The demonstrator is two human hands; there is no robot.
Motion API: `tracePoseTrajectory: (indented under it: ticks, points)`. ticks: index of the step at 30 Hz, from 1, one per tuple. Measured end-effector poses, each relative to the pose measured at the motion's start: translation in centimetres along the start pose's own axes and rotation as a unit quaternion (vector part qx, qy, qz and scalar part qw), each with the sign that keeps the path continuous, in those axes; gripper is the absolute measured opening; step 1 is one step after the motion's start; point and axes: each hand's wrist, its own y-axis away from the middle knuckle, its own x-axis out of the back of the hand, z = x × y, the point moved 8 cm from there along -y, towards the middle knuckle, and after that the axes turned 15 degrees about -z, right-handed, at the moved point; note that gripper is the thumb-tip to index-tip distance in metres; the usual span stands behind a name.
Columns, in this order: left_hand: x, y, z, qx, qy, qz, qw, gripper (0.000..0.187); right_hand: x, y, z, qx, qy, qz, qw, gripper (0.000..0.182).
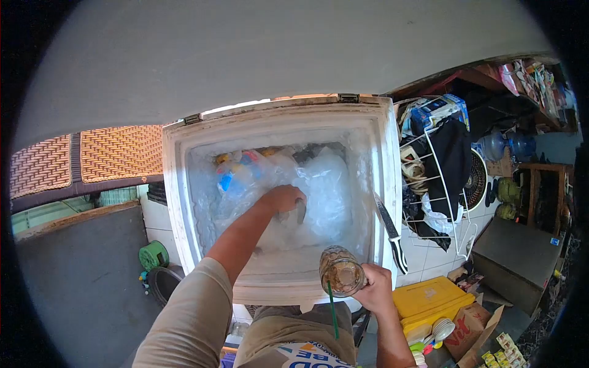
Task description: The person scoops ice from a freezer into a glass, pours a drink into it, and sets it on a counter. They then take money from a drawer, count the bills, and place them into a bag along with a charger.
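Observation:
My left hand (286, 199) reaches down into an open chest freezer (383, 165), fingers curled at the frost. A grey, curved piece (300, 211) shows at its fingertips; I cannot tell what it is. Around it lie clear plastic bags of ice (326, 190) and a bag with blue and red print (236, 178). Over the freezer's front edge, my right hand (375, 288) is closed on the handle of a glass mug (341, 271). The mug is tilted, shows brownish contents, and has a green straw (333, 313) sticking out.
A knife with a black-and-white handle (391, 233) lies on the freezer's right rim. Beyond it stand a white wire rack (438, 165) with cloth and bags, and a fan (475, 178). A yellow container (432, 303) sits at lower right. The raised lid (276, 55) fills the top.

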Motion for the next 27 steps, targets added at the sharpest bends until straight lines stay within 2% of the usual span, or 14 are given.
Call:
tracePoseTrajectory:
  ticks: [2, 3, 5, 9, 11, 12, 14, 16, 17, 19, 23, 25, 27]
  points:
    - [0.1, 0.0, -0.2, 0.045, 0.034, -0.061, 0.997, 0.03, 0.0, -0.3, 0.3, -0.007, -0.04, 0.008, 0.999, 0.029]
    - [0.7, 0.0, -0.1, 0.044, 0.034, -0.06, 0.997, 0.03, 0.0, -0.5, 0.4, -0.007, -0.039, 0.008, 0.999, 0.029]
    - [0.2, -0.4, -0.1, 0.024, 0.098, -0.119, 0.988, 0.037, 0.0, -0.6, 0.7, -0.008, -0.04, 0.019, 0.999, 0.03]
    - [0.2, -0.1, 0.2, -0.049, 0.144, -0.115, 0.982, 0.036, 0.2, -1.0, 0.3, -0.014, -0.052, 0.036, 0.998, 0.029]
    - [1.3, 0.9, -0.2, -0.049, 0.311, -0.05, 0.948, 0.031, 0.3, -1.6, 0.2, 0.003, -0.101, 0.057, 0.993, 0.029]
    - [1.6, 1.4, -0.1, -0.055, 0.307, -0.053, 0.949, 0.031, 0.2, -1.7, 0.2, 0.008, -0.082, 0.064, 0.995, 0.028]
    - [4.5, 4.6, 2.8, -0.095, 0.396, 0.01, 0.913, 0.026, -0.3, -1.8, 1.4, -0.013, -0.081, 0.067, 0.994, 0.028]
    - [8.3, 9.9, 6.7, -0.067, 0.399, 0.097, 0.909, 0.024, -0.3, -2.4, 1.4, -0.041, -0.069, 0.052, 0.995, 0.029]
    - [9.1, 11.7, 8.8, -0.069, 0.395, 0.096, 0.911, 0.024, -0.3, -2.6, 1.5, -0.04, -0.069, 0.057, 0.995, 0.029]
    - [10.5, 15.8, 11.0, -0.047, 0.439, 0.197, 0.876, 0.028, -0.9, -3.1, 1.7, -0.047, -0.046, 0.057, 0.996, 0.032]
    - [11.4, 20.3, 16.4, -0.026, 0.363, 0.242, 0.899, 0.027, -1.5, -4.6, 1.1, -0.064, -0.043, 0.043, 0.996, 0.032]
    - [11.9, 21.6, 18.6, 0.007, 0.243, 0.275, 0.93, 0.022, -1.4, -5.3, 0.3, -0.045, -0.043, 0.071, 0.996, 0.033]
    - [11.7, 22.2, 19.5, -0.018, 0.202, 0.307, 0.93, 0.019, -1.5, -5.8, -0.2, -0.043, -0.034, 0.073, 0.996, 0.033]
